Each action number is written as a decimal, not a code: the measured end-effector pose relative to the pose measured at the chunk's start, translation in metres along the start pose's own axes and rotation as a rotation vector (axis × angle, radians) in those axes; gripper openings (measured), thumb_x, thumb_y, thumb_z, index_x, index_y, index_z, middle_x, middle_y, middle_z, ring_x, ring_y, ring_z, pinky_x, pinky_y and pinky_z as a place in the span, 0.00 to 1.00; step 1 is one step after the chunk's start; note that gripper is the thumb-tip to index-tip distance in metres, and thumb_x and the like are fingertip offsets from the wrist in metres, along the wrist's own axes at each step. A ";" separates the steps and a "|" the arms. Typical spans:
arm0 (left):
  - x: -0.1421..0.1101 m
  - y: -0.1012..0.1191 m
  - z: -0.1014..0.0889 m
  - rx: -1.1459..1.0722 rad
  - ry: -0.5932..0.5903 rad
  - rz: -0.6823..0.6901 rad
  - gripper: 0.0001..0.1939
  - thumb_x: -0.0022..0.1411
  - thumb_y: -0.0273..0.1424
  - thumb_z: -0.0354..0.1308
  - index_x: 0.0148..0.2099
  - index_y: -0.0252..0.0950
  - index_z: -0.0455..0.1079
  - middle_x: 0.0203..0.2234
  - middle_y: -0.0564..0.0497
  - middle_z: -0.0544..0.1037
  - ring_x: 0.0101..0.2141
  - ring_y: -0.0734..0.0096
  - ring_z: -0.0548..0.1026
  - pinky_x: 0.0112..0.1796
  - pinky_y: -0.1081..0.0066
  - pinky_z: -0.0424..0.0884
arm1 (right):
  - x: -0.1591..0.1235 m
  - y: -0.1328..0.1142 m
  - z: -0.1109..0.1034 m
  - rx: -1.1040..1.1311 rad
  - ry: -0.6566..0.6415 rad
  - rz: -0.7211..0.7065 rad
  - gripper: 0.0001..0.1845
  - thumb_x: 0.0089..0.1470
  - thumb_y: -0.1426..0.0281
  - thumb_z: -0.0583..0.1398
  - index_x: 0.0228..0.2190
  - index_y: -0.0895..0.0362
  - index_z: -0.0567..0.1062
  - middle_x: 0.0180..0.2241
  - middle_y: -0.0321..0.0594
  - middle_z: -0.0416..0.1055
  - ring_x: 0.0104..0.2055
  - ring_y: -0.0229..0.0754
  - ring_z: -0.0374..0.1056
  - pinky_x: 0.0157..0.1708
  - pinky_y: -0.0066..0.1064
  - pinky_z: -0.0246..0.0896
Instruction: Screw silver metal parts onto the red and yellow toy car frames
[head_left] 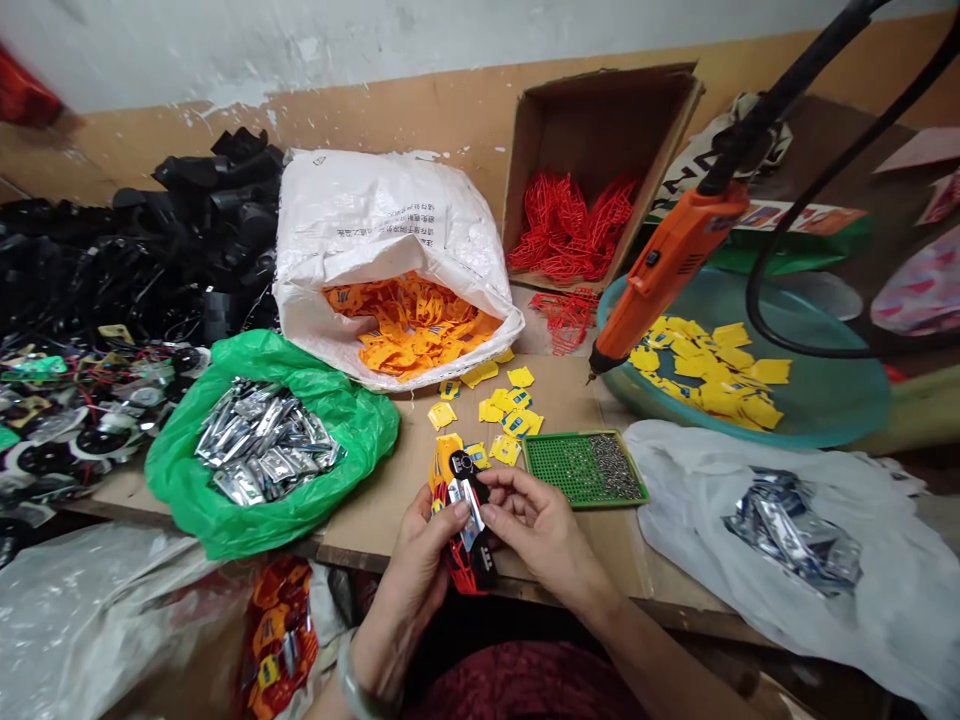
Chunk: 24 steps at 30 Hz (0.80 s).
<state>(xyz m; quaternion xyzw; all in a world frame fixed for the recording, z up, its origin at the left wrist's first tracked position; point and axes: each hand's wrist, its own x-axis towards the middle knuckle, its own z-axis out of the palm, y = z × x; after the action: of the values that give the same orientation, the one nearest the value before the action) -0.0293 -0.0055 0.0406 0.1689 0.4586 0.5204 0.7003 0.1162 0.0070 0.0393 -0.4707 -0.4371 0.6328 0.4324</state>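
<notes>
We look through 1 head-worn camera, set above the hands (525, 525) and facing forward and down across the tabletop (375, 530), with the hands close by in the frame's lower middle.

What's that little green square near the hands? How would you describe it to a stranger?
Start at the tan board under the person's left hand and right hand. Just beyond the right hand lies a small green perforated tray. Unlike the loose yellow pieces beside it, it is a gridded square with tiny grey metal bits heaped on its right side.

Red-black assembly (474, 562) partly behind fingers (517, 488)
</notes>
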 end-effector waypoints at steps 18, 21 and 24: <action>0.008 0.007 0.000 0.134 -0.106 -0.019 0.27 0.46 0.32 0.77 0.48 0.34 0.73 0.35 0.49 0.80 0.32 0.68 0.76 0.35 0.70 0.75 | 0.001 -0.002 0.004 0.087 0.081 0.104 0.20 0.47 0.56 0.69 0.31 0.54 0.68 0.24 0.30 0.65 0.24 0.34 0.62 0.22 0.24 0.59; 0.008 0.008 0.002 0.165 -0.109 -0.003 0.27 0.45 0.32 0.77 0.47 0.35 0.73 0.33 0.51 0.80 0.29 0.70 0.75 0.32 0.72 0.73 | 0.003 -0.001 0.001 0.072 0.036 0.123 0.23 0.49 0.50 0.67 0.27 0.55 0.68 0.22 0.31 0.66 0.22 0.34 0.61 0.21 0.25 0.58; 0.006 0.009 0.003 0.195 -0.128 0.018 0.29 0.45 0.31 0.77 0.50 0.37 0.73 0.35 0.51 0.80 0.32 0.68 0.77 0.34 0.72 0.73 | 0.005 0.001 0.000 0.044 0.045 0.114 0.26 0.47 0.47 0.68 0.25 0.55 0.67 0.20 0.30 0.64 0.20 0.34 0.59 0.20 0.25 0.56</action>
<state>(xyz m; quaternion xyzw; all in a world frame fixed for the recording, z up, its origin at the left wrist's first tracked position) -0.0318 0.0036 0.0454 0.2730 0.4597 0.4678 0.7038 0.1152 0.0112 0.0372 -0.4994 -0.3856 0.6550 0.4158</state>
